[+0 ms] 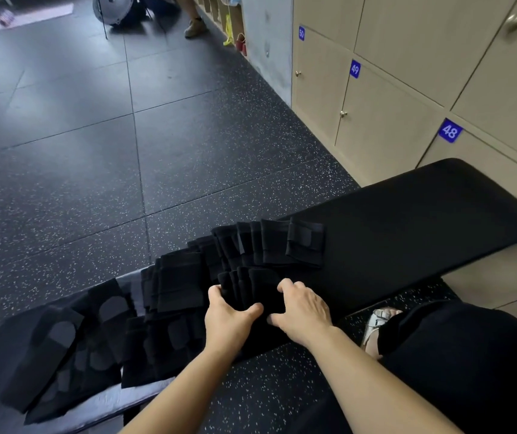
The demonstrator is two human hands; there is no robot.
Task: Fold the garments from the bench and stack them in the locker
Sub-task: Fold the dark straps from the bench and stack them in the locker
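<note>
Garments fanned on surface; left hand, right hand clasp one pile.
Uneven squeeze could spill folds toward 12 o'clock.

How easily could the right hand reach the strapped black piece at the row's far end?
Probably yes: only bare bench lies between the right hand and the strapped piece, though it must first release the stack it grips.

Dark speckled floor tiles fill the left. At the top, a grey round object sits near a tan shoe on someone's foot. Wall cubbies hold a yellow item and red shoes, beside a grey pillar. A silver sandal shows low right.
</note>
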